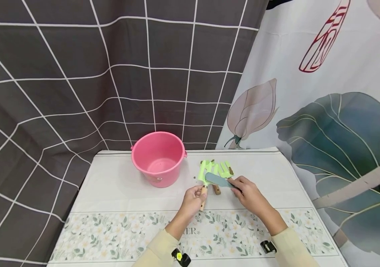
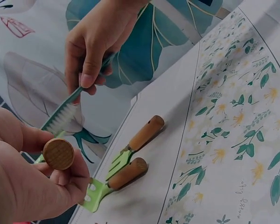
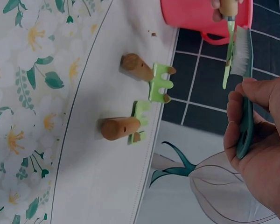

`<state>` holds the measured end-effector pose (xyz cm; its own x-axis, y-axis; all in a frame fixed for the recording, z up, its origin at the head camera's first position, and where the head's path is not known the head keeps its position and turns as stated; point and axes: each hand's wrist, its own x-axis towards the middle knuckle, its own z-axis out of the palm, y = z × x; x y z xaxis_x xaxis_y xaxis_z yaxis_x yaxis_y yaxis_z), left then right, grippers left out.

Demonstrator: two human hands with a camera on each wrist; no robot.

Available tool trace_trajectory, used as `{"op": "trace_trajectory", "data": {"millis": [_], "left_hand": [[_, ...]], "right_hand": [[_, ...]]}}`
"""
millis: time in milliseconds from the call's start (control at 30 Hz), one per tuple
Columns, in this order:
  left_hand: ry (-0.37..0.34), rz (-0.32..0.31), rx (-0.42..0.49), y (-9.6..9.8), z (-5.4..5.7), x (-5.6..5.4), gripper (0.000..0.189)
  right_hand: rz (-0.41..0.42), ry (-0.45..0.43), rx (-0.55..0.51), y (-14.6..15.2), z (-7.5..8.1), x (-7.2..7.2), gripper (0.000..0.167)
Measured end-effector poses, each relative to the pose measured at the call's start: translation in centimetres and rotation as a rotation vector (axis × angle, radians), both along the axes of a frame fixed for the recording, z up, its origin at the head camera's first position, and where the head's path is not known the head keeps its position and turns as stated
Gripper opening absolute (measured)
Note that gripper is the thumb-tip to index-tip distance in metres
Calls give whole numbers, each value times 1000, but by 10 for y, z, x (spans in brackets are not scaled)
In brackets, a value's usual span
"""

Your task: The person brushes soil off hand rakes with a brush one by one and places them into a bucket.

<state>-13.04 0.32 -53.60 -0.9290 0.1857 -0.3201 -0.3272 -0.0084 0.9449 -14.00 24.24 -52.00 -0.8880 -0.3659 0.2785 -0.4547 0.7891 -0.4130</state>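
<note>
My left hand [image 1: 192,200] grips the wooden handle of a small green garden fork [image 1: 202,172], its head pointing away from me. In the right wrist view this fork shows edge-on, with a brown spot on it. My right hand [image 1: 248,194] holds a teal brush [image 1: 217,179] by its handle; its white bristles [image 3: 241,51] face the fork's head and come right up to it. Beneath them on the table lie a green garden rake [image 3: 161,84] and another green fork [image 1: 225,170], both with wooden handles and brown dirt on their prongs.
A pink bucket [image 1: 159,174] stands at the back of the white table [image 1: 116,181], left of the tools. Dark crumbs [image 1: 195,178] lie near the forks. A floral strip [image 1: 109,233] crosses the table's front. Grid-patterned and leaf-printed curtains hang behind and to the right.
</note>
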Motion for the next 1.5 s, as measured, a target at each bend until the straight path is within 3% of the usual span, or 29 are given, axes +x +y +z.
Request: {"op": "trace_trajectory", "data": {"millis": [400, 633, 1033, 1367, 1500], "left_hand": [[21, -9, -3, 0, 1, 3, 44], [41, -2, 5, -1, 0, 3, 44], [15, 14, 40, -2, 4, 4, 45], [35, 13, 15, -1, 2, 4, 45], [31, 14, 10, 0, 2, 4, 45]], "right_hand": [[-103, 68, 65, -3, -4, -6, 30], [-128, 97, 56, -5, 3, -9, 31], [-9, 95, 14, -9, 2, 2, 33], [-95, 33, 32, -7, -3, -5, 32], [-109, 46, 45, -6, -4, -9, 32]]}}
